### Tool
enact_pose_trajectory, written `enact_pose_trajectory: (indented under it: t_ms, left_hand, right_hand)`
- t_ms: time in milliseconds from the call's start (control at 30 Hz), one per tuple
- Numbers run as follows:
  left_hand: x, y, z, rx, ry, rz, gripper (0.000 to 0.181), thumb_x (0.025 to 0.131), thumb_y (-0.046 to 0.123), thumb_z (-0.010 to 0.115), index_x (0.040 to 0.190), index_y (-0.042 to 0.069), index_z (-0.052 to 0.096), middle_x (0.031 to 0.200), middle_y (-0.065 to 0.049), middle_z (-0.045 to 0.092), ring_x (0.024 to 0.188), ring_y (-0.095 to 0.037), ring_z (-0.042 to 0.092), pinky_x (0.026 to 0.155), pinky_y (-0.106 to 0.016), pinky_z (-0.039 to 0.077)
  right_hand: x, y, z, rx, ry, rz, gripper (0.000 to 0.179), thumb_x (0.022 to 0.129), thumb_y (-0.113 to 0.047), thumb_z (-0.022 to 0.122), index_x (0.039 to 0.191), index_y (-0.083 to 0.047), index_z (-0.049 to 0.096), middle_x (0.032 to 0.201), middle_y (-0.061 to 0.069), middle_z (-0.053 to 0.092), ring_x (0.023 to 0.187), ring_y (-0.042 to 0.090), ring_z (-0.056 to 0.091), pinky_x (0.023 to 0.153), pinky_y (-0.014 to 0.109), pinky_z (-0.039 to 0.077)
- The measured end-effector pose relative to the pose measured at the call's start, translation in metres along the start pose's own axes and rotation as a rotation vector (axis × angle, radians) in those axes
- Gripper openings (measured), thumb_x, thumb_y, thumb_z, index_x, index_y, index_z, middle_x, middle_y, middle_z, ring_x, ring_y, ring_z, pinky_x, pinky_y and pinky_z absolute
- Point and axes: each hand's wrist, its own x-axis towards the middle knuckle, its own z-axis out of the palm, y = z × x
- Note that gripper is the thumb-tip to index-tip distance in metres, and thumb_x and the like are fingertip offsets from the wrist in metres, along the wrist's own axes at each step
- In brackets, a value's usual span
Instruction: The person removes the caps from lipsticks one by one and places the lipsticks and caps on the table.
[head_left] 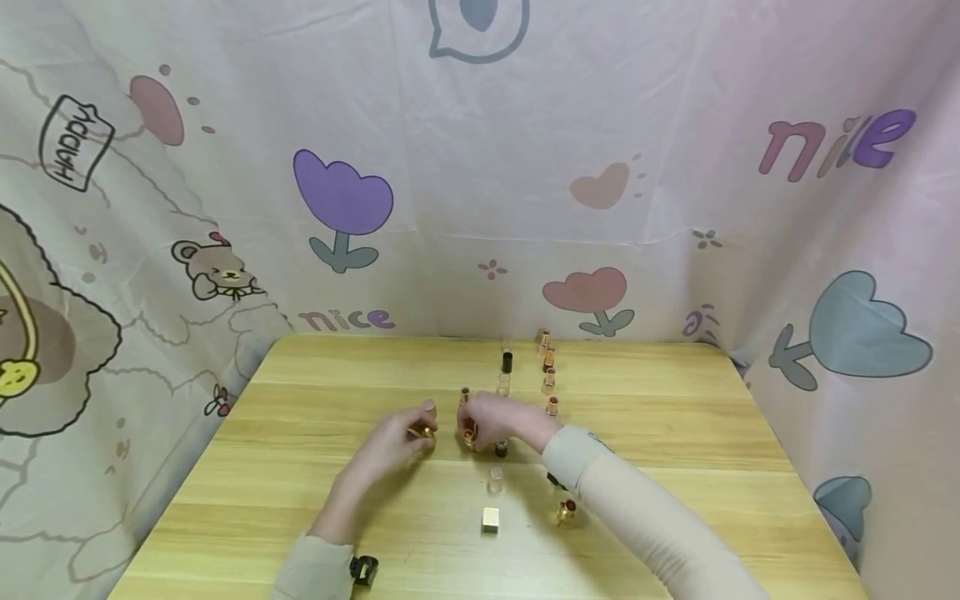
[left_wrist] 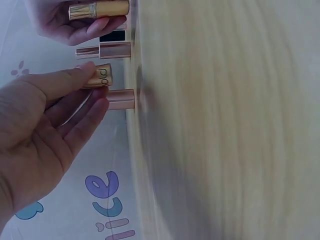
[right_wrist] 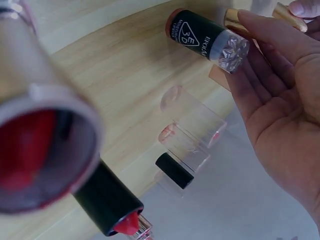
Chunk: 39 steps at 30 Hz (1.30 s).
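Near the middle of the table, my left hand [head_left: 390, 446] pinches a short gold lipstick cap [left_wrist: 104, 75] between thumb and fingers; dark lettering shows on its end part. Just to its right, my right hand [head_left: 491, 421] holds a gold lipstick tube [left_wrist: 107, 9] in its fingers. The two gold pieces are apart. Behind the hands stand a rose-gold tube with a narrower top [left_wrist: 115, 50] and a plain rose-gold cap [left_wrist: 121, 99]. A black cap with white lettering [right_wrist: 192, 36] stands beside my right hand, which partly overlaps it in the head view.
Uncapped lipsticks [head_left: 552, 406] stand in a column on the right, some hidden by my right forearm. Left of them runs a column of caps, including a clear cap [head_left: 496, 479], a black cap [head_left: 507, 362] and a square gold cap [head_left: 491, 520]. A printed curtain [head_left: 465, 183] borders the table.
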Motion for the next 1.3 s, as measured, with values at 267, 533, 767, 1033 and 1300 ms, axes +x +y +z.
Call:
enact_pose_trajectory:
  t_ms: [267, 533, 767, 1033, 1300]
  left_hand:
    - [-0.001, -0.002, 0.004, 0.094, -0.024, 0.022, 0.019, 0.087, -0.01, 0.076, 0.101, 0.0, 0.069, 0.1, -0.007, 0.07, 0.092, -0.02, 0.069, 0.083, -0.032, 0.063]
    - [-0.001, -0.003, 0.007, 0.125, -0.027, -0.018, 0.018, 0.087, -0.007, 0.077, 0.102, 0.002, 0.07, 0.099, -0.004, 0.068, 0.091, -0.019, 0.067, 0.083, -0.036, 0.062]
    - [-0.001, -0.005, 0.008, 0.128, -0.03, -0.032, 0.02, 0.087, -0.01, 0.076, 0.103, 0.001, 0.07, 0.099, -0.007, 0.068, 0.091, -0.019, 0.067, 0.084, -0.038, 0.062]
    - [0.0, -0.009, 0.005, 0.124, -0.03, -0.03, 0.025, 0.087, -0.01, 0.076, 0.109, -0.001, 0.07, 0.104, -0.009, 0.07, 0.096, -0.022, 0.068, 0.087, -0.04, 0.062]
    - [-0.003, -0.005, -0.006, 0.105, 0.051, -0.133, 0.037, 0.093, 0.007, 0.076, 0.127, 0.0, 0.065, 0.125, -0.016, 0.069, 0.12, -0.036, 0.064, 0.108, -0.057, 0.051]
  right_hand:
    - [-0.002, 0.0, 0.004, 0.005, -0.03, 0.031, 0.033, 0.074, 0.007, 0.084, 0.09, -0.017, 0.069, 0.084, -0.01, 0.061, 0.078, 0.007, 0.058, 0.069, 0.016, 0.054]
    - [-0.005, 0.003, 0.005, 0.022, -0.031, 0.02, 0.038, 0.073, 0.015, 0.079, 0.091, -0.017, 0.072, 0.087, -0.01, 0.062, 0.079, 0.006, 0.057, 0.066, 0.017, 0.054]
    - [-0.008, 0.002, 0.002, 0.094, -0.045, 0.043, 0.042, 0.073, 0.016, 0.08, 0.101, -0.016, 0.073, 0.096, -0.007, 0.066, 0.082, 0.007, 0.059, 0.067, 0.016, 0.056]
    - [-0.021, 0.003, -0.018, 0.149, 0.025, -0.011, 0.044, 0.081, 0.006, 0.076, 0.121, -0.01, 0.07, 0.117, 0.002, 0.071, 0.093, 0.015, 0.067, 0.074, 0.02, 0.058]
    - [-0.059, 0.013, -0.039, 0.161, 0.303, -0.059, 0.046, 0.092, -0.019, 0.078, 0.134, -0.007, 0.065, 0.132, 0.007, 0.068, 0.117, 0.026, 0.065, 0.102, 0.042, 0.056]
